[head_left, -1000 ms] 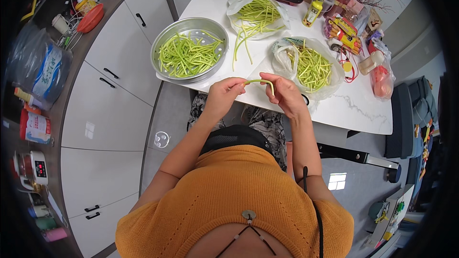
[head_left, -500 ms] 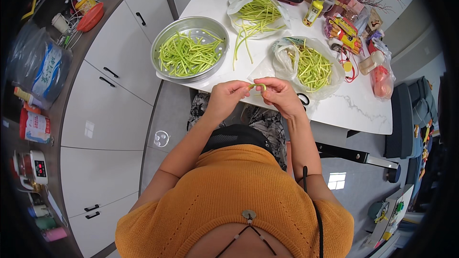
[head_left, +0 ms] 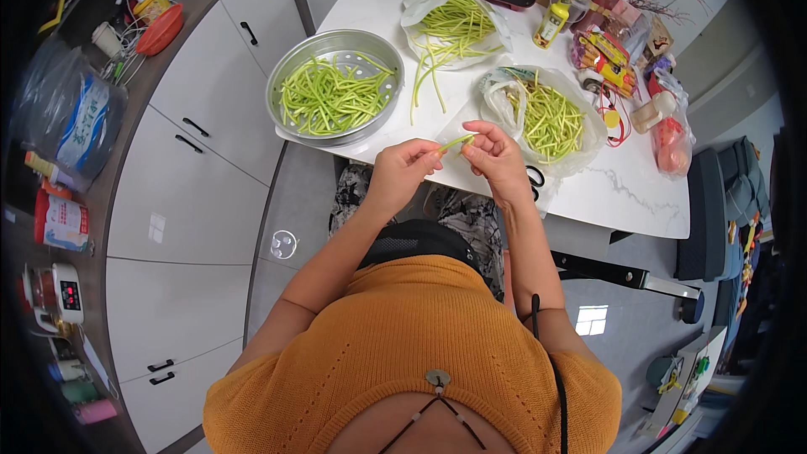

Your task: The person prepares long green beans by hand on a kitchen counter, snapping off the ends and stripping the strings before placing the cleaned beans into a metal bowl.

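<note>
Short green bean (head_left: 455, 144) spans both hands, long axis left-right; left hand (head_left: 402, 170) and right hand (head_left: 496, 158) grips each pinched on an end, above desk (head_left: 626, 193) edge

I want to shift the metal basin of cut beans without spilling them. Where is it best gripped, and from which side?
Probably by the rolled rim of the metal basin, one hand on each opposite side, coming from the near table edge. The basin is round, wide and shallow, shows no handles, and its near side overhangs the white table slightly, so fingers could slip under the rim there.
</note>
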{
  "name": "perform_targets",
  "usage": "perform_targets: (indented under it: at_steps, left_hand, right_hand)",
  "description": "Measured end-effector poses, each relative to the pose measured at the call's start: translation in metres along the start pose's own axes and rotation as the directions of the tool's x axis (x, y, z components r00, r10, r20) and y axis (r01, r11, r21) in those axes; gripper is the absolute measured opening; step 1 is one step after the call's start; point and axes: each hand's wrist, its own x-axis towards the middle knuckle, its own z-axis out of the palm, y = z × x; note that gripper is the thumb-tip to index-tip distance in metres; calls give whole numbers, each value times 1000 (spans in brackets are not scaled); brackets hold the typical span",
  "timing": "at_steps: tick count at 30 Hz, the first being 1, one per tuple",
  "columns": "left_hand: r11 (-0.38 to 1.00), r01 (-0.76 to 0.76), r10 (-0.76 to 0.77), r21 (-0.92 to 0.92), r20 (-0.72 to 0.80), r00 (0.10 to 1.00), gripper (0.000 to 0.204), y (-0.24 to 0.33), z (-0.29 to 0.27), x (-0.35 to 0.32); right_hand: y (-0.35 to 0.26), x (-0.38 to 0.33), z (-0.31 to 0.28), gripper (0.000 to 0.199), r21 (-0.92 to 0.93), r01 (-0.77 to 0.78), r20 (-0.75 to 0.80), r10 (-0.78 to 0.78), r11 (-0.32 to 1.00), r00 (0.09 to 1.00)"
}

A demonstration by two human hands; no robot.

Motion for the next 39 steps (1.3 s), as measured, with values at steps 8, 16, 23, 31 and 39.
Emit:
perform_targets:
  at_steps: [8,16,23,31,39]
  left_hand:
    - [988,66,-65,-139,10,998,18,-10,-3,3]
    - [970,-4,-28,-242,-128,991,18,-8,-12,10]
    - [931,-115,5,-347,-303,953,17,-9,-35,18]
    - [907,-159,10,-390,-357,934,15,-10,-45,22]
    - [968,-248,195,-26,-538,820,18,4,-79,44]
  right_hand:
    - [11,-2,0,13,-469,141,-105,-213,872,971]
    - [-8,-14,17,10,-788,291,115,-334,543,936]
    - [-27,-5,-33,11,-832,178,-125,-491,525,862]
    - [-39,12,-94,21,-983,-29,-155,-726,183,670]
    - [-11,24,-52,15,-972,193,62,-645,134,761]
